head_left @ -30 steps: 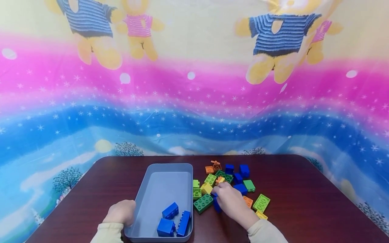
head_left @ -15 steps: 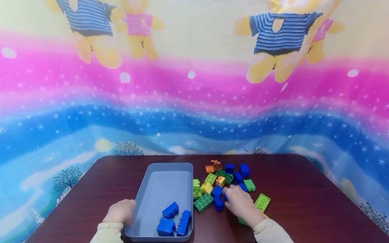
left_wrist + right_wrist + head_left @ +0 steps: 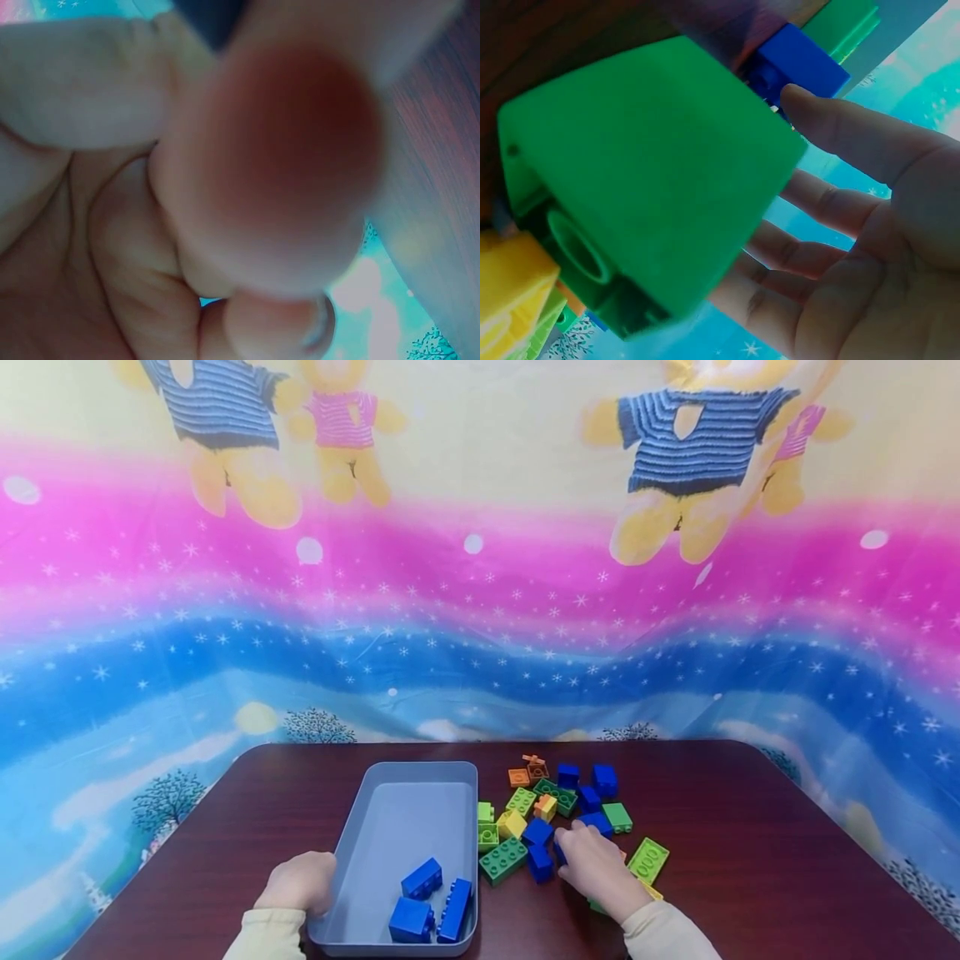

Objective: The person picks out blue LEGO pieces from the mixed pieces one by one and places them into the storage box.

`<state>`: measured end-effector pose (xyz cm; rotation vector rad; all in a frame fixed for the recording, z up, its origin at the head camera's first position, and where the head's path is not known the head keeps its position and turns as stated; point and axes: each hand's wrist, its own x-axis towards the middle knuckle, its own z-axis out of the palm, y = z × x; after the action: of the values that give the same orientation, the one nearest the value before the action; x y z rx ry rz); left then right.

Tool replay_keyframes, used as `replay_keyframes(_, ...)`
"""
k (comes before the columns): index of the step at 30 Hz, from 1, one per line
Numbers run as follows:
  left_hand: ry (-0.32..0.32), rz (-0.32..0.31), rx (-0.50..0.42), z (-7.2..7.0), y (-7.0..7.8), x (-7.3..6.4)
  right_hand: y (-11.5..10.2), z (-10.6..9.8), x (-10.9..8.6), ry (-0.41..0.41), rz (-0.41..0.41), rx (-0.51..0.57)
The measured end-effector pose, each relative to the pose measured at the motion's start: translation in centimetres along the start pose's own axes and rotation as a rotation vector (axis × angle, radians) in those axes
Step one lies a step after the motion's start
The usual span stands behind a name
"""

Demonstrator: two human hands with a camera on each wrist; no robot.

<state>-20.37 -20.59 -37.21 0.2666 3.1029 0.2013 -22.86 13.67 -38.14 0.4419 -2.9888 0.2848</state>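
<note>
The grey tray (image 3: pixel 420 810) holds several blue bricks (image 3: pixel 411 918) near its front end. My left hand (image 3: pixel 296 883) grips the tray's left wall, fingers curled; in the left wrist view the curled fingers (image 3: pixel 120 232) nearly fill the picture, with a dark bit of tray wall (image 3: pixel 214 19) above. My right hand (image 3: pixel 596 868) reaches over the bricks right of the tray, a sliver of blue brick (image 3: pixel 558 853) right at its fingertips. In the right wrist view the thumb stands apart from the fingers, whose ends are hidden by a large green brick (image 3: pixel 652 180).
Several loose bricks lie right of the tray: a green brick (image 3: pixel 504 860), a yellow brick (image 3: pixel 512 825), a blue brick (image 3: pixel 538 864), a light green brick (image 3: pixel 648 860) and orange ones (image 3: pixel 518 777). A printed curtain (image 3: pixel 465 635) hangs behind the dark table (image 3: pixel 300 793).
My right hand has moved right across the bricks from beside the yellow one, uncovering two blue bricks, then lingers with only a slight shift. The left hand and tray stay in place.
</note>
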Motion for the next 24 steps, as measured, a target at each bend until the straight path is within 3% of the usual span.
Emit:
replay_keyframes(16, 0.017, 0.005, 0.008, 0.15, -0.09, 0.06, 0.16, 0.54, 0.26, 0.026, -0.006, 0.041)
replay_keyframes(24, 0.012, -0.002, 0.006, 0.03, -0.02, -0.03, 0.44, 0.31, 0.4, 0.0, 0.01, 0.075)
